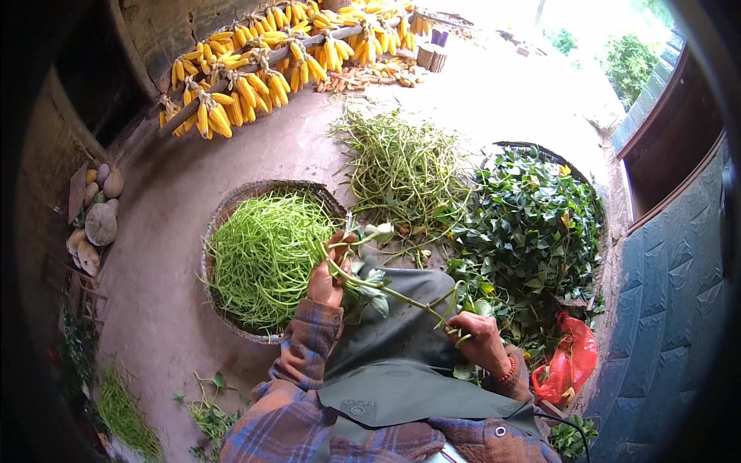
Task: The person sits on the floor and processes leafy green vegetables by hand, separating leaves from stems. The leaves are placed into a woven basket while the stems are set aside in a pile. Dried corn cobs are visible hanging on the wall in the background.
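Observation:
A leafy green vine (401, 295) stretches across my lap between both hands. My left hand (328, 274) is closed around its leafy end, near the rim of a round woven basket (205, 258). A small shiny, pale piece sticks up by these fingers, too small to make out. Lower and to the right, my right hand (480, 339) is closed on the vine's other end, with short stem pieces poking out. Thin, bright green stems (266, 255) fill the basket. Dark green leaves (532, 224) are heaped to the right of my knees.
A tangle of paler stems (401, 166) lies on the floor ahead. Yellow corn cobs (251, 89) hang from poles at the far left. A red plastic bag (571, 359) sits at right, beside a blue wall (656, 309). Pumpkins (102, 224) line the left wall.

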